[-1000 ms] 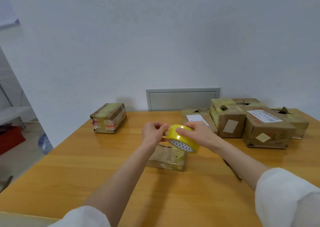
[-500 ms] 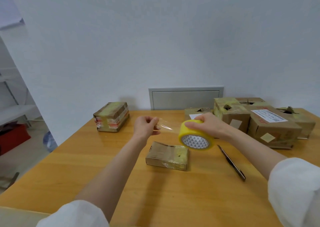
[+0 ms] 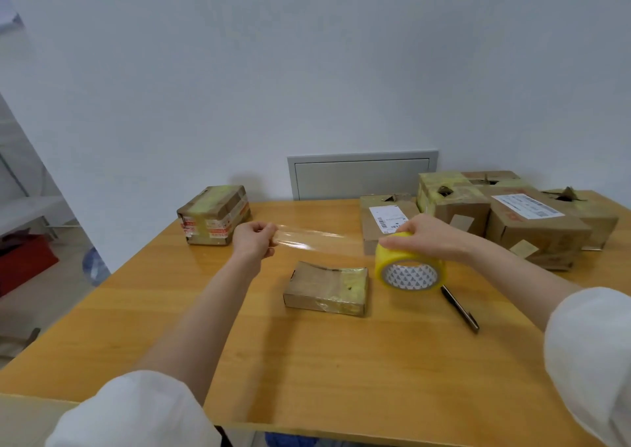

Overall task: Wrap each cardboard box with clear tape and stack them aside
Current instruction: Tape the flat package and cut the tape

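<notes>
A person in white sleeves worked at a wooden tabletop (image 3: 307, 361), seen from a head-worn camera looking down over both forearms. The left hand (image 3: 254, 240) was raised above the far left part of the tabletop. Its grip was pinched tight on the free end of a strip of clear tape (image 3: 310, 236). The strip ran roughly level through the air, from that hand across to a yellow tape roll (image 3: 409, 269). The right hand (image 3: 423, 238) lay over the top of the roll, its grip curled round the outer rim. The roll's patterned white core faced the camera. Roll and strip both appeared to be held clear of the tabletop.

Below the stretched strip, near the middle of the tabletop, lay a small flat cardboard box (image 3: 326, 287), apart from both hands. Yellowish tape covered its right end, and its top bowed slightly. A dark pen (image 3: 459, 306) lay on the tabletop just right of the box, its far end under the roll.

A taped cardboard box (image 3: 213, 219) with red-printed bands stood by itself near the far left corner. A cluster of cardboard boxes (image 3: 536, 235) crowded the far right corner, touching one another. Several had torn openings on top, and two carried white shipping labels. A grey wall panel (image 3: 362, 176) sat behind the far edge, set in a plain pale wall.
</notes>
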Tool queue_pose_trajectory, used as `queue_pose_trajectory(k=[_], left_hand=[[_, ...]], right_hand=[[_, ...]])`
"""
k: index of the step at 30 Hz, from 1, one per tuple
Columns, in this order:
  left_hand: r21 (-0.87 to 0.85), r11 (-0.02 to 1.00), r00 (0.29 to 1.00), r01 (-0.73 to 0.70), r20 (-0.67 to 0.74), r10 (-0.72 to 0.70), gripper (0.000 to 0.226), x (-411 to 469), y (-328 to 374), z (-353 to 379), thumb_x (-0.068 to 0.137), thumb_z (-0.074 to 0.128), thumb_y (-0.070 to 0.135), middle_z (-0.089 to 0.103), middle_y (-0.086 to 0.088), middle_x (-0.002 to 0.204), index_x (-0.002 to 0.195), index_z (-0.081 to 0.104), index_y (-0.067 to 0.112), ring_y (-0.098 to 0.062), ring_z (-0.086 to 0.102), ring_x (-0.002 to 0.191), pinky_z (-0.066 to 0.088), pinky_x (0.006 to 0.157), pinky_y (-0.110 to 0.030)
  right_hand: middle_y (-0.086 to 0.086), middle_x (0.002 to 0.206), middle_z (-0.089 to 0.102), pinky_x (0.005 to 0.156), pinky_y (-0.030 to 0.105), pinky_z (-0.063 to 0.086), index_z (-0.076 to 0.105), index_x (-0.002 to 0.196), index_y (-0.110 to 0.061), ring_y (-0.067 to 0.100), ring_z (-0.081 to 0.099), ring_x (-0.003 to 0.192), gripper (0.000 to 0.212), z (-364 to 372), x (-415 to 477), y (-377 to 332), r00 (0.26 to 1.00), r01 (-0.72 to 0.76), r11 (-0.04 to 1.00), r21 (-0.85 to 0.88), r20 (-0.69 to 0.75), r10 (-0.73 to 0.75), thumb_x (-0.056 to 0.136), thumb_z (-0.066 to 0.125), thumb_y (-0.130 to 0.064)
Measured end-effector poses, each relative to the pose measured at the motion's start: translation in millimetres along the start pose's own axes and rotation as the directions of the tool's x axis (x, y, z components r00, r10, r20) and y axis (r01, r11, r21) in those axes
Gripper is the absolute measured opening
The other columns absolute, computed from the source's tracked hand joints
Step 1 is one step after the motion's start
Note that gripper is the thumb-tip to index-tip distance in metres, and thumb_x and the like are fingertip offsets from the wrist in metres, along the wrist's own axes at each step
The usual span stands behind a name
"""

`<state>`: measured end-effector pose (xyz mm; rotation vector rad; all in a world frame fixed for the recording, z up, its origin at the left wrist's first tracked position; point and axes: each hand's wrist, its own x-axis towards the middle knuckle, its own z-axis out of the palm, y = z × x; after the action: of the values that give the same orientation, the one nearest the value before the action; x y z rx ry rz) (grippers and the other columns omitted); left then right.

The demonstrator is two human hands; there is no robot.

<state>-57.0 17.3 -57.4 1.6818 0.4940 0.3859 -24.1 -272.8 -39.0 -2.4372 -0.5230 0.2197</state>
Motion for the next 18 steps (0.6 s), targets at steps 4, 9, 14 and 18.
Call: queue_pose_trajectory(k=[4,9,14,18], left_hand=[[0.064,0.997,0.999,-0.033,0.007,0.033,0.012,3,-15,-7,0.095,0.055,0.011,0.055,-0.008,0.072,0.088,0.062,0.004,-0.013,0.051,0.059,0.043,0.051,-0.022],[0.121,0.992,0.999,-0.026,-0.025,0.029,0.012,4,-36,-1,0.094,0.056,0.011,0.057,-0.008,0.070,0.087,0.063,0.005,-0.015,0.055,0.062,0.041,0.053,-0.025],[0.177,0.984,0.999,0.016,-0.041,-0.009,0.012,5,-55,2,0.094,0.057,0.013,0.060,-0.005,0.066,0.086,0.064,0.007,-0.016,0.058,0.065,0.041,0.052,-0.025],[0.202,0.979,0.999,0.039,-0.042,-0.031,0.013,8,-61,6,0.094,0.057,0.015,0.061,-0.004,0.066,0.085,0.064,0.008,-0.022,0.058,0.070,0.046,0.058,-0.030]], right_hand=[[0.003,0.101,0.067,0.081,0.029,0.051,0.072,0.105,-0.012,0.017,0.064,0.092,0.051,-5,-4,3,0.999,-0.042,0.997,0.067,0.018,0.041,0.085,0.059,-0.057],[0.008,0.102,0.068,0.085,0.039,0.052,0.072,0.099,-0.013,0.020,0.063,0.096,0.042,7,7,0,0.996,-0.089,0.993,-0.078,-0.013,0.088,0.083,0.065,-0.052],[-0.004,0.083,0.066,0.075,0.035,0.054,0.071,0.082,-0.025,0.012,0.061,0.080,0.031,17,14,-3,0.990,-0.137,0.963,-0.232,-0.048,0.130,0.078,0.066,-0.055],[-0.003,0.080,0.064,0.065,0.031,0.049,0.069,0.080,-0.022,0.014,0.060,0.076,0.029,21,18,-6,0.985,-0.173,0.945,-0.277,-0.051,0.165,0.079,0.065,-0.051]])
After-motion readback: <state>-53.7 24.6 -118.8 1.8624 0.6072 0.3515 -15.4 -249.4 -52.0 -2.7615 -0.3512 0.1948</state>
